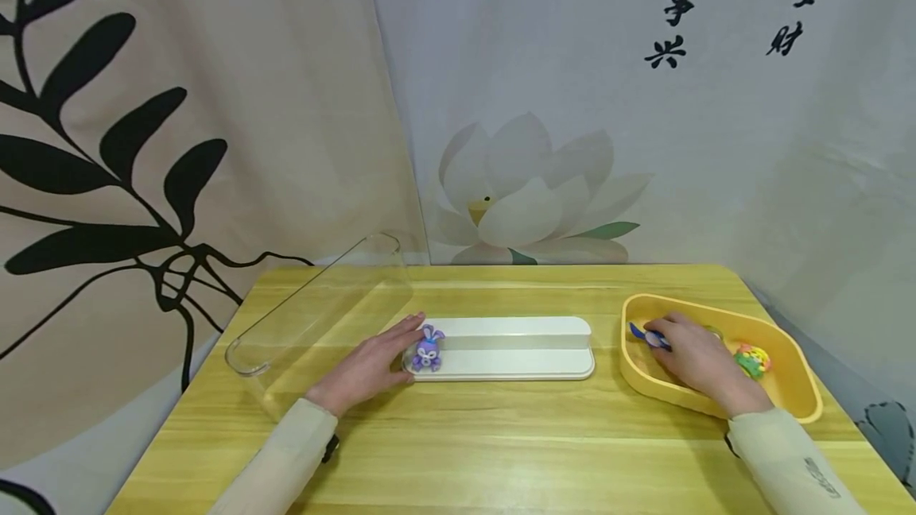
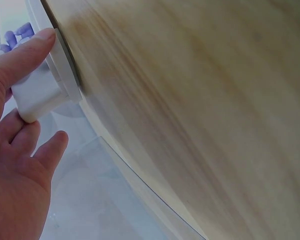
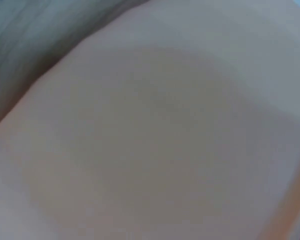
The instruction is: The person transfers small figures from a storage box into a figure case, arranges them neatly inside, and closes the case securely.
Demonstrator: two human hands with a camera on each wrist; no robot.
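A white stepped display base (image 1: 515,360) lies on the table, with a purple rabbit figurine (image 1: 427,350) standing at its left end. My left hand (image 1: 372,364) grips that end, thumb at the front edge and fingers at the back. In the left wrist view the thumb (image 2: 32,52) presses along the base's side, close to the rabbit. Inside the yellow tray (image 1: 716,308), my right hand (image 1: 697,356) pinches a small blue-and-white figurine (image 1: 651,337), partly hidden by the fingers. Skin and blur fill most of the right wrist view.
A clear plastic cover (image 1: 322,308) lies at the left, behind and beside my left forearm. A colourful yellow, red and green figurine (image 1: 753,360) sits in the tray, right of my hand. The wooden table (image 1: 501,451) meets a printed cloth backdrop (image 1: 544,62) behind.
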